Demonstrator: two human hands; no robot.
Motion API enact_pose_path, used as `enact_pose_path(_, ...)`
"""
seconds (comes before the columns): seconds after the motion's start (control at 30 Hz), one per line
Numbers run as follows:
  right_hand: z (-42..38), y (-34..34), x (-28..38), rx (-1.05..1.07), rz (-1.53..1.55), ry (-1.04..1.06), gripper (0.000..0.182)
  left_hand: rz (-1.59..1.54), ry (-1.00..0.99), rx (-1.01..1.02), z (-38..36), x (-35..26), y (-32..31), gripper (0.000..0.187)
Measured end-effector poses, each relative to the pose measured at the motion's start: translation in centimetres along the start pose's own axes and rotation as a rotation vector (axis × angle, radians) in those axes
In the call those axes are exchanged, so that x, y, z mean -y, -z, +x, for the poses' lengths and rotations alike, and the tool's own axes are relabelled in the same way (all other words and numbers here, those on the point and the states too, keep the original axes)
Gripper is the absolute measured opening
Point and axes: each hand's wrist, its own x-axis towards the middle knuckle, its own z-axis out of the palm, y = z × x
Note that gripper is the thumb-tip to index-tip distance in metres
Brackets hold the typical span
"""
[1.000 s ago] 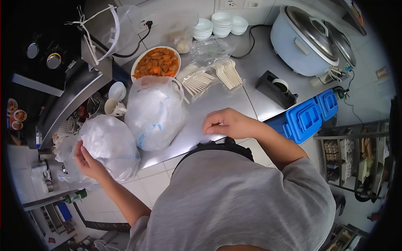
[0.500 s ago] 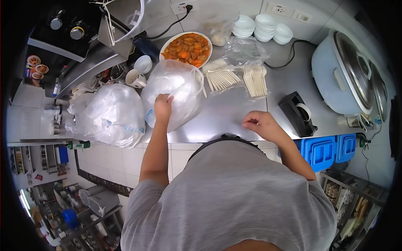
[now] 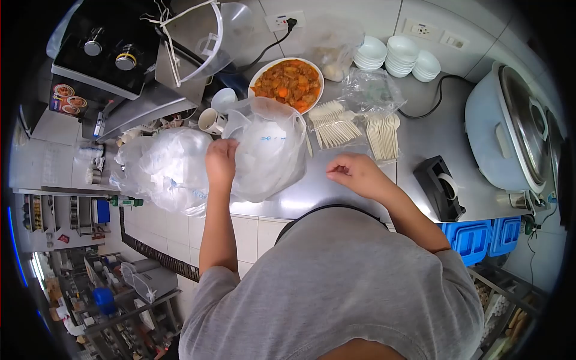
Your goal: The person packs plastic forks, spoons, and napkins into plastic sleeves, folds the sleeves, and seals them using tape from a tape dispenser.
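Note:
My left hand [image 3: 221,161] is at the left side of a white plastic bag [image 3: 267,159], its fingers pinched on the bag's edge. The bag stands full and upright on the steel counter, blue print showing inside it. My right hand [image 3: 358,175] hovers over the counter to the right of the bag, fingers curled together, with nothing visible in them. Another stuffed plastic bag [image 3: 165,168] lies left of my left hand. Beyond my right hand are wooden forks [image 3: 333,126] and wooden spoons [image 3: 383,137] in clear wrap.
A plate of orange-red stew [image 3: 291,81] sits behind the bag, near a mug [image 3: 211,121]. Stacked white bowls [image 3: 401,55] line the wall. A black tape dispenser [image 3: 438,189] and a large lidded cooker [image 3: 504,132] stand right. Stove knobs [image 3: 126,60] are upper left.
My left hand has moved from the bag's middle to its left edge, and the bag's top now spreads wider. My right hand has shifted slightly left. The whole view has shifted a little.

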Motion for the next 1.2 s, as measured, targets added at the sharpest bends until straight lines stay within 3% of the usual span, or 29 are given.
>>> enact_pose_path(0.13,0.6,-0.3,0.8,-0.024,0.0,-0.027,0.022,0.03,0.341,-0.038,0.8,-2.2,1.3,0.034)
enact_pose_path(0.23,0.7,-1.2,1.0,-0.053,-0.039,-0.008,0.028,0.085,0.323,0.059,0.5,0.0,-1.6,0.047)
enact_pose_path(0.33,0.4,-2.8,1.3,-0.044,-0.066,0.023,0.034,-0.027,0.47,0.209,-0.2,-0.5,-3.3,0.046)
enact_pose_path(0.37,0.1,-3.1,1.4,-0.035,-0.065,0.024,0.037,-0.196,0.463,0.218,-0.3,-1.1,-2.7,0.036)
enact_pose_path(0.47,-0.9,-3.0,1.7,-0.071,0.02,0.012,0.042,-0.513,0.253,-0.122,-0.3,-3.9,0.2,0.026)
enact_pose_path(0.57,-1.0,-2.7,1.0,-0.299,0.287,0.119,0.044,-1.174,0.532,0.166,0.2,-9.1,6.0,0.018)
enact_pose_path(0.67,-0.3,-1.5,1.6,-0.231,0.79,0.124,0.046,-1.445,0.634,0.583,-0.6,-11.8,6.8,0.017)
enact_pose_path(0.7,-0.3,-1.0,1.9,-0.106,0.839,0.02,0.044,-1.486,0.641,0.643,-1.1,-12.0,5.8,0.018)
enact_pose_path(0.77,-0.5,0.0,2.5,0.15,0.929,-0.184,0.039,-1.47,0.675,0.69,-2.0,-11.7,3.9,0.022)
enact_pose_path(0.8,-0.7,0.3,2.0,0.061,0.904,-0.194,0.034,-1.461,0.692,0.707,-2.3,-11.3,2.9,0.025)
enact_pose_path(0.83,-1.0,0.5,0.9,-0.024,0.876,-0.204,0.03,-1.291,0.764,0.591,-2.5,-10.6,2.0,0.039)
enact_pose_path(0.93,-2.3,1.5,-1.1,-0.265,0.816,-0.186,0.015,-1.892,1.074,0.55,-4.3,-9.4,2.0,0.056)
enact_pose_path(0.97,-2.9,2.0,-1.4,-0.305,0.834,-0.201,0.014,-2.091,1.01,0.698,-5.2,-9.8,1.4,0.072)
enact_pose_path(1.07,-4.6,3.0,-3.3,-0.375,0.828,-0.257,0.014,-1.707,0.78,0.893,-8.0,-10.4,-0.7,0.081)
enact_pose_path(1.1,-5.1,3.1,-3.9,-0.398,0.819,-0.282,0.014,-1.507,0.812,0.826,-8.3,-11.3,-0.9,0.072)
enact_pose_path(1.2,-6.5,4.1,-6.0,-0.413,0.792,-0.328,0.017,-1.361,0.958,0.832,-8.1,-10.0,-3.1,0.049)
